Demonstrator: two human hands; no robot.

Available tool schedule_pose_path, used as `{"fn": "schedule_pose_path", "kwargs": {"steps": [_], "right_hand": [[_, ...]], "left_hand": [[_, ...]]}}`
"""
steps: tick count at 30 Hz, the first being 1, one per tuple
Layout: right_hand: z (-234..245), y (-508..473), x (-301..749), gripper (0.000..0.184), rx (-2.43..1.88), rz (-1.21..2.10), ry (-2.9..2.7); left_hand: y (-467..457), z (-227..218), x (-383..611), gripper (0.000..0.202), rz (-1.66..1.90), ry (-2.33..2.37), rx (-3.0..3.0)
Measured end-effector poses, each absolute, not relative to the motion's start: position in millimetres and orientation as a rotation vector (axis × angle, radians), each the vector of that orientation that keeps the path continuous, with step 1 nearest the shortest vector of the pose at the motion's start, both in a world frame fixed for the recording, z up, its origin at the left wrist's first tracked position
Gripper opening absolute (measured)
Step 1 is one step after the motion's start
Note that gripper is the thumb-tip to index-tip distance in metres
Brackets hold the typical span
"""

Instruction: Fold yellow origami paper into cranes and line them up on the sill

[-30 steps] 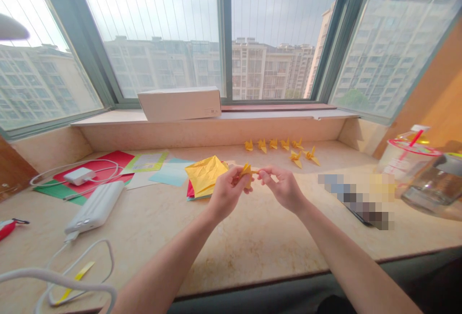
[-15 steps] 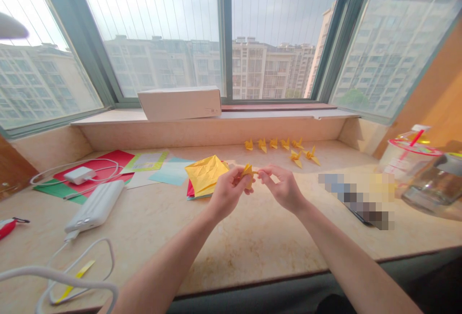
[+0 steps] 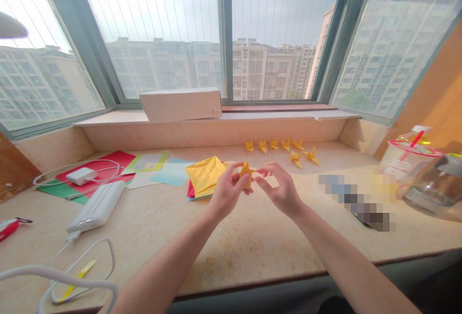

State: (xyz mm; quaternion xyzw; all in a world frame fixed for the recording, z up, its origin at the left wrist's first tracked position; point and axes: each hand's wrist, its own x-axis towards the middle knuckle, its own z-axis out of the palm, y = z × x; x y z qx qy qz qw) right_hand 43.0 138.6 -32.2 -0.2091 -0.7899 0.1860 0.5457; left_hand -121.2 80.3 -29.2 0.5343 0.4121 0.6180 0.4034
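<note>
A small yellow folded paper piece [image 3: 246, 171] is held above the counter between both hands. My left hand [image 3: 227, 191] pinches its left side with thumb and fingers. My right hand [image 3: 279, 186] pinches its right tip with thumb and forefinger, the other fingers loosely spread. Just left of my left hand lies a crumpled yellow paper sheet [image 3: 205, 173] on a small stack of coloured sheets. Several finished yellow paper cranes [image 3: 274, 144] stand in a row at the back of the counter, with two more [image 3: 303, 156] a little nearer.
A white power bank [image 3: 96, 206] with white cables [image 3: 83, 266] lies at left, beside red and green sheets and a charger [image 3: 80, 175]. A white box [image 3: 180, 104] sits on the sill. A plastic cup with straw [image 3: 404, 160] and glass jar [image 3: 433, 186] stand at right.
My right hand has loosened, its fingers spreading a little, and the yellow piece has turned slightly upright in my left hand. The view shifted slightly.
</note>
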Motion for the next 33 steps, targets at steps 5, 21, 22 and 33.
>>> {"fn": "schedule_pose_path", "kwargs": {"steps": [5,21,22,33], "right_hand": [[-36.4,134.6,36.9,0.017,-0.526,0.519,-1.906],[-33.2,138.0,36.9,0.020,-0.551,0.824,-1.802],[-33.1,138.0,36.7,0.020,-0.549,0.830,-1.801],[-33.3,140.0,38.6,0.013,-0.472,0.853,-1.807]], "left_hand": [[75.5,-25.4,-114.6,0.042,1.595,0.959,1.375],[77.0,-30.3,-115.4,0.031,1.544,0.840,1.444],[77.2,-30.8,-115.8,0.030,1.547,0.841,1.444],[72.5,-27.5,-117.6,0.022,1.517,0.832,1.421]]}}
